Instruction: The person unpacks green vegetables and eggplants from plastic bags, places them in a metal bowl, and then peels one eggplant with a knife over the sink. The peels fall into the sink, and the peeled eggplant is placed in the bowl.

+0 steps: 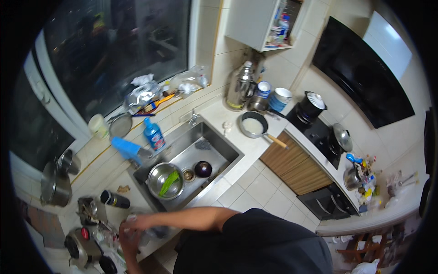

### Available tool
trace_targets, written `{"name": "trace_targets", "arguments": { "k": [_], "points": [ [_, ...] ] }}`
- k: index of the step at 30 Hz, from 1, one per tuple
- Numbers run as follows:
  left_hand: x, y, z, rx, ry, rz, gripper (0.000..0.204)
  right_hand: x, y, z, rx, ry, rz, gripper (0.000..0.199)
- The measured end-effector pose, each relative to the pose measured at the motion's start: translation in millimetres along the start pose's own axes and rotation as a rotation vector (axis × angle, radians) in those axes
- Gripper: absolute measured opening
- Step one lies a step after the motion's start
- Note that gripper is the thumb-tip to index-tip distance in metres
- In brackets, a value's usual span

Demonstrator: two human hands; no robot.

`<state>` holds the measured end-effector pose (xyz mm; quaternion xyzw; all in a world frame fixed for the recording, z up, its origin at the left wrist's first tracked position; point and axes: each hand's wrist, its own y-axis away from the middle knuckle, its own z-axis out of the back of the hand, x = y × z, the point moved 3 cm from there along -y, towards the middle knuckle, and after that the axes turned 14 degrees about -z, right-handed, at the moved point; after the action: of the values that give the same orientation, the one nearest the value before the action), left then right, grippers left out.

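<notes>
Both of my hands are close together at the lower left, over the cluttered counter left of the sink. My right hand point(135, 223) reaches across with its fingers curled in beside some clear, crinkled material point(153, 234), perhaps plastic. My left hand point(128, 239) comes up from the lower edge and meets the right one, fingers bent. What lies between them is small, see-through and blurred. A black bottle point(115, 199) lies on its side just beyond my hands. In the sink point(221, 171), a steel bowl point(154, 188) holds green peppers point(169, 182), and a round dark eggplant point(202, 169) sits beside it.
A blue detergent bottle point(154, 134) and blue cloth point(125, 148) stand behind the sink. Right of it is a pan point(253, 124) with white contents, its handle over the counter edge. A thermos point(240, 86), bowls point(280, 98) and a black pot point(312, 107) stand farther right. A kitchen appliance point(83, 247) is lower left.
</notes>
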<state>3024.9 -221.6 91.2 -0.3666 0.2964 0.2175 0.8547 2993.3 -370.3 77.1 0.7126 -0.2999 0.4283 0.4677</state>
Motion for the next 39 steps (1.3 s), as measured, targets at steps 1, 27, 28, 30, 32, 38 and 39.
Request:
{"name": "trace_targets", "arguments": {
  "k": [1, 27, 28, 30, 32, 38, 39],
  "points": [
    [29, 21, -2, 0.009, 0.119, 0.08, 0.047, -10, -4, 11, -0.021, 0.083, 0.068, 0.035],
    [88, 31, 5, 0.055, 1.042, 0.506, 0.02, -4, -10, 29, -0.288, 0.724, 0.221, 0.011],
    [93, 36, 4, 0.115, 1.073, 0.524, 0.021, 1, -11, 22, -0.44, 0.825, 0.302, 0.013],
    [77, 24, -4, 0.017, 1.054, 0.754, 0.022, 6, -10, 14, -0.633, 0.879, 0.354, 0.019],
    [68, 16, -8, -0.068, 1.048, 0.853, 0.024, 0, -8, 5, -0.614, 0.917, 0.359, 0.024],
    [87, 23, -16, -0.412, 1.005, 0.71, 0.028, 1, 3, -9, -0.554, 1.001, 0.348, 0.027],
    [99, 33, -20, -0.518, 0.948, 0.716, 0.028, 3, 5, -9, -0.535, 0.982, 0.369, 0.025]
  ]
}}
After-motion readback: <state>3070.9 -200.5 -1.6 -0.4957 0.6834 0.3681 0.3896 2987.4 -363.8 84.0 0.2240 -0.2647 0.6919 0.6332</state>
